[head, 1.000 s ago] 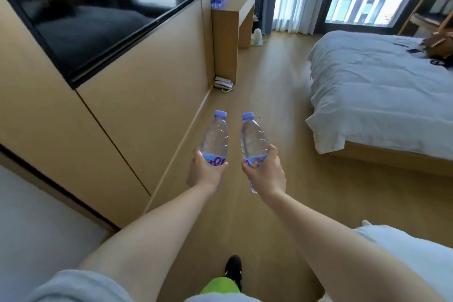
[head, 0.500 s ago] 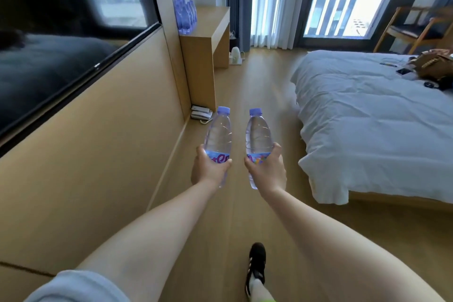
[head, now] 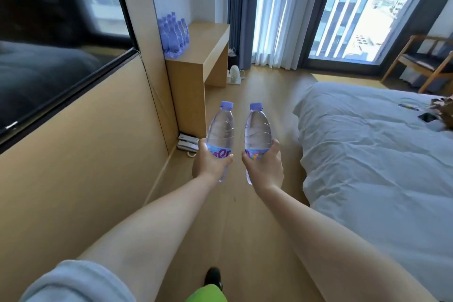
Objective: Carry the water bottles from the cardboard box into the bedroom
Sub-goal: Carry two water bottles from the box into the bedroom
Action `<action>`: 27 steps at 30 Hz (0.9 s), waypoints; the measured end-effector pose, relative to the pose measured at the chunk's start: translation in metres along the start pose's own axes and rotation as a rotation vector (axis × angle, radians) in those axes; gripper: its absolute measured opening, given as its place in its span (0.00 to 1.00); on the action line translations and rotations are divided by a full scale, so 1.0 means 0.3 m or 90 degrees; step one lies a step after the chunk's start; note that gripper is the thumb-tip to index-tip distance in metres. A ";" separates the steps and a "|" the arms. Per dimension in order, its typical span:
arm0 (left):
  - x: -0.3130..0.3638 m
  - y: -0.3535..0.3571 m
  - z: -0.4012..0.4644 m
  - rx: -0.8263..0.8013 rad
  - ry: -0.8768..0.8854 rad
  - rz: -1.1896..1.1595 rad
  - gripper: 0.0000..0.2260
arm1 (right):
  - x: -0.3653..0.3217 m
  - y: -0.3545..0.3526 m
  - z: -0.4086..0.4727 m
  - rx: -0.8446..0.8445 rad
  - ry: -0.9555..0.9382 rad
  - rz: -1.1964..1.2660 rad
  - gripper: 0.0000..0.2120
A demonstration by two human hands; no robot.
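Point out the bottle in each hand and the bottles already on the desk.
left-hand bottle (head: 221, 127), head view, clear body above label
right-hand bottle (head: 257, 127), head view, clear body above label
desk bottles (head: 173, 33), head view, middle of cluster

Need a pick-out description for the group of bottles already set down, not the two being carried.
Find the wooden desk against the left wall, just before the curtained window. At its near left corner, against the wall panel, stands a tight cluster of bottles with purple caps. Unlike the two bottles gripped by the left hand and right hand, these stand untouched on the desktop.
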State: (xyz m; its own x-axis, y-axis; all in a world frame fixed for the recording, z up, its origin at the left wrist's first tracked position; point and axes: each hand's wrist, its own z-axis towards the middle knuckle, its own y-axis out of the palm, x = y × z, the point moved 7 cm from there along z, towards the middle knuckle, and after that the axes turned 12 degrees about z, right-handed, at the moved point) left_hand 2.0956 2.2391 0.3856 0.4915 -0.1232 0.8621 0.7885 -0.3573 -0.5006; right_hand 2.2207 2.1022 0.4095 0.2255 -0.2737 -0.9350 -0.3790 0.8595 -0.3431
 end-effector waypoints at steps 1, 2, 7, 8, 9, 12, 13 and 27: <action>0.013 0.023 0.074 0.003 0.000 0.008 0.27 | 0.004 0.033 0.074 0.001 0.006 0.001 0.33; 0.026 0.049 0.165 0.005 0.002 0.016 0.28 | 0.009 0.076 0.162 0.004 0.008 -0.003 0.33; 0.095 0.147 0.601 0.002 -0.014 0.026 0.27 | 0.017 0.291 0.580 0.016 0.017 -0.028 0.33; 0.112 0.160 0.688 0.002 -0.025 0.028 0.26 | 0.011 0.330 0.659 0.024 0.026 -0.035 0.33; 0.130 0.167 0.760 0.002 -0.033 0.031 0.26 | 0.003 0.365 0.724 0.025 0.029 -0.040 0.33; 0.218 0.189 1.018 0.007 -0.037 0.053 0.25 | -0.036 0.475 0.962 0.039 0.045 -0.026 0.32; 0.245 0.199 1.092 0.007 -0.038 0.059 0.25 | -0.046 0.501 1.033 0.044 0.051 -0.022 0.32; 0.516 0.606 2.106 -0.018 -0.063 0.038 0.26 | -0.030 0.901 2.118 0.023 0.082 0.019 0.35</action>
State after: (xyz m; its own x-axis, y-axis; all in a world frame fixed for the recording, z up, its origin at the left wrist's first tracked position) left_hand 2.5488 2.7398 0.3786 0.5719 -0.0538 0.8186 0.7468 -0.3787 -0.5467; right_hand 2.6865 2.6114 0.3825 0.0960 -0.2987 -0.9495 -0.3511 0.8824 -0.3131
